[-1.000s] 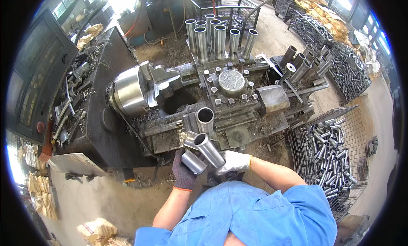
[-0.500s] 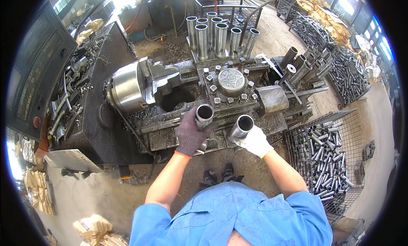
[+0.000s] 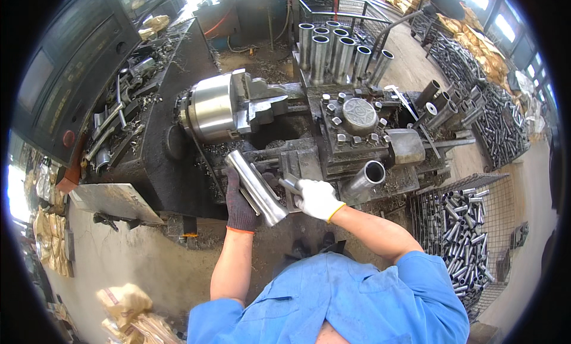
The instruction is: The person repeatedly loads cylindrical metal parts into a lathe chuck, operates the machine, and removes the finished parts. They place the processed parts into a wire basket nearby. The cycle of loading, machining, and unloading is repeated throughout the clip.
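My left hand (image 3: 239,208), in a dark glove with an orange cuff, is wrapped round a shiny steel tube (image 3: 257,188). The tube tilts, its lower end toward my right hand. My right hand (image 3: 320,199), in a white glove, is closed on a short grey metal piece (image 3: 289,184) that points at the tube; its exact kind is unclear. Another steel tube (image 3: 364,182) stands upright on the lathe's front ledge, just right of my right hand. Beyond the hands are the lathe chuck (image 3: 212,107) and the bolted square tool post (image 3: 359,117).
Several bright tubes (image 3: 319,60) stand behind the tool post; darker tubes (image 3: 443,113) lean at the right beside a caliper (image 3: 403,101). A wire basket (image 3: 431,207) of small tubes stands at lower right. Metal scraps and tools (image 3: 113,127) lie on the headstock at left.
My left hand has moved left and tipped its tube from upright to slanted. My right hand has left the standing tube, shifted left, and now grips the grey metal piece. The view has shifted.
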`<state>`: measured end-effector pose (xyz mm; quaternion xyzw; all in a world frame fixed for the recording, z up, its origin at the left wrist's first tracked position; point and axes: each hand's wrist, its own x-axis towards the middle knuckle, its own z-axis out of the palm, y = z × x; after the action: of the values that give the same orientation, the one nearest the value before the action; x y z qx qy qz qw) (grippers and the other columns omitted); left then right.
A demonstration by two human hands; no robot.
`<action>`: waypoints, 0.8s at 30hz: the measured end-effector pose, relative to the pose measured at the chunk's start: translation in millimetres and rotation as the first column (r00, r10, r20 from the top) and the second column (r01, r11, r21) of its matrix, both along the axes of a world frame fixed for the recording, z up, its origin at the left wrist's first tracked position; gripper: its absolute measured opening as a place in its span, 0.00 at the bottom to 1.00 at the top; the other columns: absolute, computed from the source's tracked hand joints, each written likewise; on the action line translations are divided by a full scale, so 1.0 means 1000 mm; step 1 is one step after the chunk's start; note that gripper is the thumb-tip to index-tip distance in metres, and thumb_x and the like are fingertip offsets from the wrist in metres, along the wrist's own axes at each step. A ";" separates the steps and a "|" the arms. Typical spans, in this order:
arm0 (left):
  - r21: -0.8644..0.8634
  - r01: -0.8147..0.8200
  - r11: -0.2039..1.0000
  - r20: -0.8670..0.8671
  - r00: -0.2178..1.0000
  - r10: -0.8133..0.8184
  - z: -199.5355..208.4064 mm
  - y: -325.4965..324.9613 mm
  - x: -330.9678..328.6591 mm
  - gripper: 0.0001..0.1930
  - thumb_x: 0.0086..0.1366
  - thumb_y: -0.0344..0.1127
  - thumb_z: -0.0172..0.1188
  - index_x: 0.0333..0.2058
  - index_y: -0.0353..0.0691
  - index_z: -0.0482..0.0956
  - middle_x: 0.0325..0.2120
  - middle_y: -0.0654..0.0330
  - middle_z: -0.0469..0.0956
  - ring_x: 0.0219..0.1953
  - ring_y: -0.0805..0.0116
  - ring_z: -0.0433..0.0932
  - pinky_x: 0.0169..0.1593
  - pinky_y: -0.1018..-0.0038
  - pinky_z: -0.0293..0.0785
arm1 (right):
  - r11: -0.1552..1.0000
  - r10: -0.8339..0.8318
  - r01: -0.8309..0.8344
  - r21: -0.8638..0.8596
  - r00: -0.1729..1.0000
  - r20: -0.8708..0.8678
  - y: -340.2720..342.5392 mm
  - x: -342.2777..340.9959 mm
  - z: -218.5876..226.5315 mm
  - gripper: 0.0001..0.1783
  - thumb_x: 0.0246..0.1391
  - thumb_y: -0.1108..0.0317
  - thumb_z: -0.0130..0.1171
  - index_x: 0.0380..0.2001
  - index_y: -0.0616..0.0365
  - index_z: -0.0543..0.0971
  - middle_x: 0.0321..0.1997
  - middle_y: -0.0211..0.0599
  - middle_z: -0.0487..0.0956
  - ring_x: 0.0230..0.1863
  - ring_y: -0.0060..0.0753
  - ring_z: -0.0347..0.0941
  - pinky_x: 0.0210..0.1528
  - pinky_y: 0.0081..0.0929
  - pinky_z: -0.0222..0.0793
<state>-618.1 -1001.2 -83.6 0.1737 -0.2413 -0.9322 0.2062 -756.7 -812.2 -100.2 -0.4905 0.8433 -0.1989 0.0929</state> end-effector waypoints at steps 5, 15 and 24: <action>0.034 -0.115 0.993 0.100 0.989 0.111 -0.002 0.006 -0.001 0.35 0.74 0.69 0.54 0.61 0.43 0.77 0.54 0.48 0.83 0.54 0.47 0.84 0.61 0.48 0.81 | 0.976 0.006 0.174 -0.129 0.573 0.820 -0.006 -0.024 0.069 0.36 0.54 0.48 0.71 0.57 0.69 0.81 0.44 0.44 0.87 0.43 0.39 0.84 0.51 0.38 0.80; -0.468 -0.294 0.833 -0.330 0.933 0.144 0.078 0.028 -0.057 0.47 0.73 0.67 0.56 0.78 0.42 0.54 0.73 0.52 0.65 0.75 0.53 0.63 0.77 0.52 0.57 | 0.982 0.149 -0.084 -0.172 0.896 0.418 -0.003 -0.058 0.197 0.48 0.43 0.47 0.75 0.64 0.62 0.72 0.57 0.57 0.82 0.53 0.55 0.84 0.59 0.44 0.79; -0.699 -0.035 0.714 0.362 0.844 0.396 -0.063 0.007 0.015 0.22 0.77 0.46 0.61 0.61 0.37 0.78 0.55 0.56 0.81 0.55 0.63 0.81 0.60 0.63 0.77 | 0.929 0.339 -0.139 0.342 0.689 -0.640 -0.080 -0.259 0.210 0.25 0.48 0.63 0.70 0.51 0.58 0.81 0.43 0.48 0.86 0.44 0.54 0.86 0.47 0.50 0.82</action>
<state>-602.6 -993.8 -146.5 0.3449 -0.5800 -0.6752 0.2978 -1016.0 -892.6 110.2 -0.6181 0.7636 0.1269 -0.1368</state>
